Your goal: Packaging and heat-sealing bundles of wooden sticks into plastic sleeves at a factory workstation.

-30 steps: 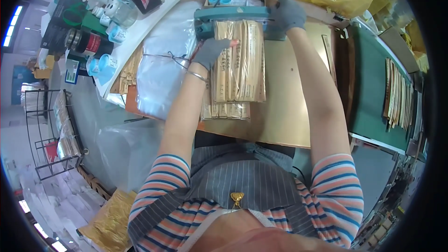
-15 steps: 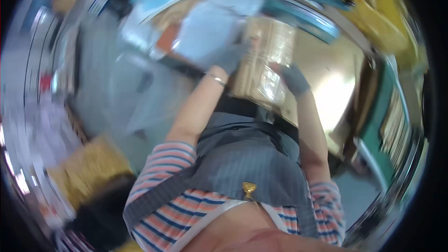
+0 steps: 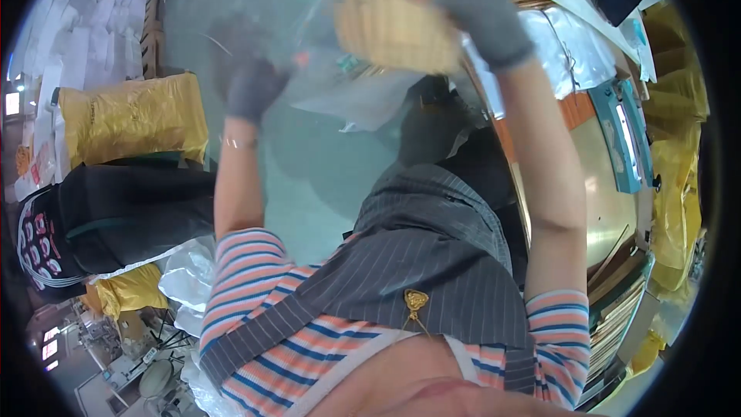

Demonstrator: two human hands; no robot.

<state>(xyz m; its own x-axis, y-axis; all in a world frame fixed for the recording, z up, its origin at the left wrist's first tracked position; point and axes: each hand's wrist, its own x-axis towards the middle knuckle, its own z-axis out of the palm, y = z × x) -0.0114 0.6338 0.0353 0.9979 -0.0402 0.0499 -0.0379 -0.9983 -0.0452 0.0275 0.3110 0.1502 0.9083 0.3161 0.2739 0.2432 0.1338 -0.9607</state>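
Observation:
My right hand (image 3: pixel 482 11), in a grey glove, is raised at the top of the view and grips a bundle of pale bamboo sticks (image 3: pixel 394 11) wrapped in clear plastic. The loose clear film (image 3: pixel 363 96) hangs below the bundle, over the grey-green floor. My left hand (image 3: pixel 251 85), also gloved and blurred by motion, is curled shut at the left edge of that film, lower than the bundle. My striped sleeves and grey apron fill the lower middle of the view.
A yellow sack (image 3: pixel 131 120) and a black bag (image 3: pixel 116 216) lie on the floor at left. At right stands a brown worktable (image 3: pixel 610 201) with a teal sealing machine (image 3: pixel 621 139), clear bags (image 3: pixel 571 54) and yellow sacks (image 3: pixel 679 177) beyond.
I have turned left, away from the table. The bundle has left the sealing machine and now hangs over the floor in my raised hands.

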